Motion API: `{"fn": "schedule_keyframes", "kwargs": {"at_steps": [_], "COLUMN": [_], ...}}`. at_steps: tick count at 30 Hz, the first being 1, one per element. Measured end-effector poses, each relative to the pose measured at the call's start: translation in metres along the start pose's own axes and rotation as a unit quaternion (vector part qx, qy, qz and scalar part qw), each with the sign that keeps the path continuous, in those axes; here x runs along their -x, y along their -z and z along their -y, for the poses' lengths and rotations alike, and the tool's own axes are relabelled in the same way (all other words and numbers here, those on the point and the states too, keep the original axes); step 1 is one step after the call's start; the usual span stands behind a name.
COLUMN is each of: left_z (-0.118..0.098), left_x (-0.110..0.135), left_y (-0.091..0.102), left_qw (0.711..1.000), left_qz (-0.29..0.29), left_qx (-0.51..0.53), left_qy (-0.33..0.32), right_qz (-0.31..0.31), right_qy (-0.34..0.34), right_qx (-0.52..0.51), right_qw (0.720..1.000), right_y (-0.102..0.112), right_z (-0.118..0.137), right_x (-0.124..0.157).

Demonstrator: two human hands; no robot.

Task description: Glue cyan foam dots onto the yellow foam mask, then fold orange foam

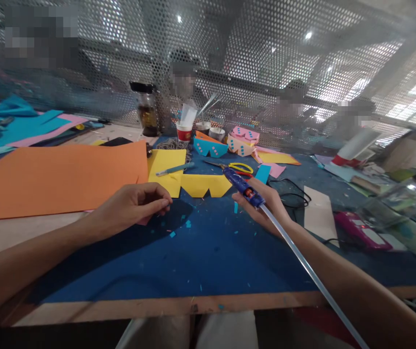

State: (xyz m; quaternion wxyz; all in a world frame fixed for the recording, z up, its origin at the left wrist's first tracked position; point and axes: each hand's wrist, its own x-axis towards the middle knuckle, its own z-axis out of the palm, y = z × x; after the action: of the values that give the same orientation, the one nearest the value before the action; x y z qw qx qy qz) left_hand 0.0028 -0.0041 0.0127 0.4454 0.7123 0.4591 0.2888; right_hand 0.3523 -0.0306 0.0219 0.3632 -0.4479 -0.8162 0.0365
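Showing a crafting desk (120, 307) seen from the worker's head, with the blue mat (211, 257) as the reference for all positions.

- An orange sheet (58, 177) lies off the mat's left edge.
- A yellow cut-out (200, 185) rests on the mat's far side.
- The left hand (131, 208) hovers over the mat's left part. Its grip is narrow, thumb and fingertips pinched together. A pinkish scrap (143, 221) shows beneath the palm, but whether it is clamped cannot be told.
- The right hand (271, 208) sits over the mat's right part, its grip wrapped round a blue glue gun (244, 189) whose nozzle points toward the mat's far side.
- A long clear glue stick (302, 264) trails back from the gun along the forearm, past the mat's near edge.
- A black cord (295, 191) loops on the mat just right of that hand.
- Yellow-handled scissors (240, 168) lie on the mat just beyond the gun.
- Cyan flecks (172, 234) dot the mat's middle.

Hazards (judged, not observed):
- The nozzle may be hot, and the pinching fingers are near enough that a drip or a slip could burn them.
- The projecting stick could catch the forearm or the desk's edge and jolt the aim.
- The cord could snag the wrist and drag the gun.
- Loose flecks could stick in any wet glue.
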Motion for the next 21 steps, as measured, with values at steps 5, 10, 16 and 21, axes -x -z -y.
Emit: {"fn": "schedule_keyframes", "kwargs": {"at_steps": [5,10,16,21], "left_z": [0.0014,0.0019,-0.0006,-0.0051], "left_x": [-0.0003,-0.0005,-0.0004,-0.0004], "left_y": [-0.0004,0.0003,0.0026,0.0018], "left_qw": [1.000,0.999,0.997,0.995], "left_qz": [-0.015,-0.006,0.003,0.001], "left_qx": [0.022,0.016,0.039,0.066], "left_qy": [0.016,0.040,0.063,0.069], "right_qz": [0.001,0.005,0.010,0.009], "right_qy": [-0.002,-0.008,-0.017,-0.026], "right_qx": [0.005,0.010,0.021,0.012], "right_qw": [1.000,1.000,1.000,1.000], "right_y": [0.0000,0.0015,0.0031,0.0031], "right_z": [-0.0003,0.0013,0.0047,0.0067], "right_x": [-0.0005,-0.0013,-0.0023,-0.0031]}}
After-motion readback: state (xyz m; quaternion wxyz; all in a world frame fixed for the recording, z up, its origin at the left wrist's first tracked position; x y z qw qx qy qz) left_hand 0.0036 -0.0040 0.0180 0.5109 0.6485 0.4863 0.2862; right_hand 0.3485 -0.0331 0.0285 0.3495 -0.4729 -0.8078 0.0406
